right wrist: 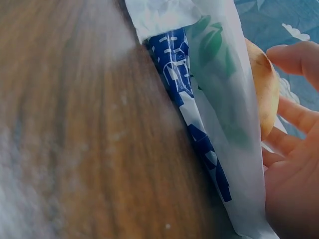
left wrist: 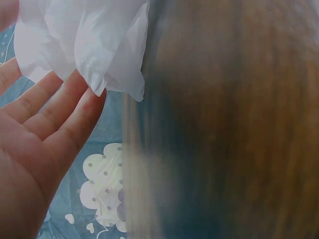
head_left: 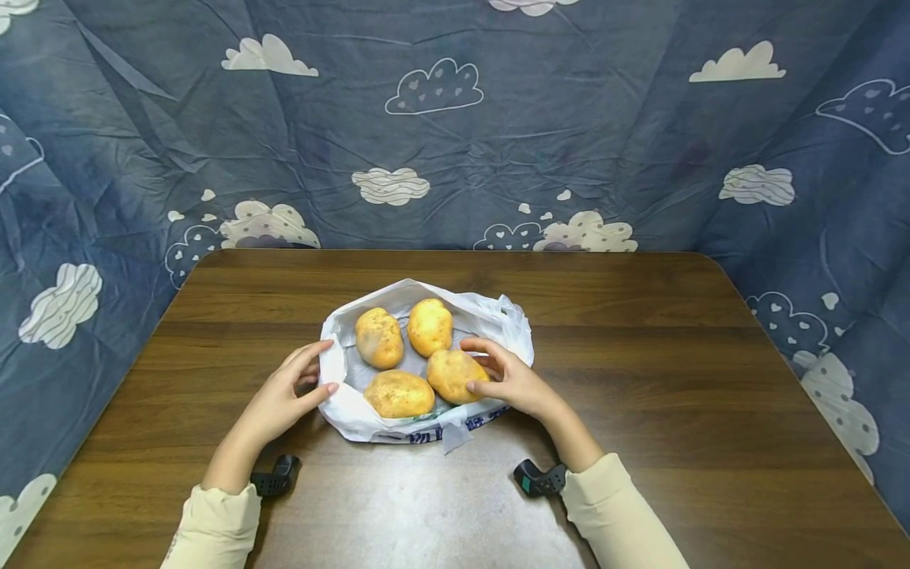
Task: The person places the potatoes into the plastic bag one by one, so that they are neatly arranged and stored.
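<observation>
A white plastic bag [head_left: 355, 411] lies with its mouth spread wide, blue print and green marks on its near side. Inside are a potato [head_left: 379, 338] at the back left, a second potato [head_left: 430, 327] at the back, and a third potato [head_left: 399, 394] in front. My right hand [head_left: 515, 383] reaches over the bag's right rim and grips the right-hand potato [head_left: 455, 377] between thumb and fingers. At the opposite end, my left hand [head_left: 284, 399] holds the bag's left rim, thumb in front. The left wrist view shows its fingers [left wrist: 65, 107] against the white plastic.
The bag sits on a brown wooden table [head_left: 675, 395] with a glossy reflection near the front. A dark blue cloth [head_left: 604, 142] with white clouds hangs behind and at both sides. Black wrist cameras, one on the left wrist [head_left: 277, 476] and one on the right wrist [head_left: 540, 479], hang beneath the forearms.
</observation>
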Tool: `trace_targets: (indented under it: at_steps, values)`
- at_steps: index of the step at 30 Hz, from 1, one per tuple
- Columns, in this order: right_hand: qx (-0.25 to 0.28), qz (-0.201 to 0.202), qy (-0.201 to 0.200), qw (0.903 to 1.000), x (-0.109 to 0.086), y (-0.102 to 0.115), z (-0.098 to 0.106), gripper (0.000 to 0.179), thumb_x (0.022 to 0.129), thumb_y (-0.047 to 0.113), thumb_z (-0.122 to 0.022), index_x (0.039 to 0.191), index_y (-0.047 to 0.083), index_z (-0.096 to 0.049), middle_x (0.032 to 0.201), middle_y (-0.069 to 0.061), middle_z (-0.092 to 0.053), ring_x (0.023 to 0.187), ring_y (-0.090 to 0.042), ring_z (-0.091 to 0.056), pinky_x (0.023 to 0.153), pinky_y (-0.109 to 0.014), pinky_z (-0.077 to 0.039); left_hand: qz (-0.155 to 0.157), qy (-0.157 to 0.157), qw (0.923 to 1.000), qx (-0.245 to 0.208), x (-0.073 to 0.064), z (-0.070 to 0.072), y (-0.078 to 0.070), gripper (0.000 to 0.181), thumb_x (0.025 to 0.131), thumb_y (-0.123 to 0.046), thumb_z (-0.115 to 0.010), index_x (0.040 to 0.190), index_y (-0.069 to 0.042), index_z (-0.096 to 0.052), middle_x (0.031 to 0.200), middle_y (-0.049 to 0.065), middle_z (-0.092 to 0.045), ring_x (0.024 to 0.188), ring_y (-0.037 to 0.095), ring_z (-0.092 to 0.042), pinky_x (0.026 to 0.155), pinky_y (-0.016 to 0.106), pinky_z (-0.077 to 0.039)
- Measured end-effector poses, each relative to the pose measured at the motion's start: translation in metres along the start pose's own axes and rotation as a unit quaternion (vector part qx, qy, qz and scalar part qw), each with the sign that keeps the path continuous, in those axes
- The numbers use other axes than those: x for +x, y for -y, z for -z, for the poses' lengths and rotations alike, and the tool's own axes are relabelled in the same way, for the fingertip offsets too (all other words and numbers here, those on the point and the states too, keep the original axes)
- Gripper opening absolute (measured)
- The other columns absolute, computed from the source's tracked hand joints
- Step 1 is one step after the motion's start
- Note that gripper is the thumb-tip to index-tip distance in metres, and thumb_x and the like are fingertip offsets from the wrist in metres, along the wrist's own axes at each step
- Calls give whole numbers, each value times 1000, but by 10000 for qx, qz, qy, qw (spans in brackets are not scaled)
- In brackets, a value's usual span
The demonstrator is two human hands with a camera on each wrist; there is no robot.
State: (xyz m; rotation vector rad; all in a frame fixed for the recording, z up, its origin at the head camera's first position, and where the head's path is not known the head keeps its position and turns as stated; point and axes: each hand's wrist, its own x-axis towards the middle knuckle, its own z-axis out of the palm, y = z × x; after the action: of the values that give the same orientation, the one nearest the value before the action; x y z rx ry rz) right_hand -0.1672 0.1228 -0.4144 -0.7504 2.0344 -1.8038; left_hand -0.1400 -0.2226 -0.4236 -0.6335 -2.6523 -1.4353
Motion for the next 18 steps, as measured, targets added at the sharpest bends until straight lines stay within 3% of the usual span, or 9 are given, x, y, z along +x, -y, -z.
trace_targets:
  at_steps: [7,13,18]
  values:
    - [39,-31,-27,10000,1,-1,1,53,80,-13,-56,127,-15,-33,130,-28,-37,118,-40,-37,98,-49,-31,2,-16,10000,16,0,0,1,57,83,-4,-63,134,-2,-38,130,20,-37,104,34,-51,86,45,-45]
    - [-62,270,-238,9993,3,-11,2,45,84,-8,-55,125,-12,-39,126,-28,-41,115,-37,-42,99,-44,-33,12,-9,10000,9,0,0,-1,58,82,-4,-64,134,-2,-38,129,20,-38,105,34,-50,86,44,-44]
    - [-75,609,-528,9967,2,3,-1,39,83,-13,-51,121,-15,-41,121,-32,-43,113,-44,-40,100,-47,-31,10,-20,10000,4,0,0,-1,58,82,-3,-64,133,-2,-38,129,20,-38,105,34,-51,86,44,-45]
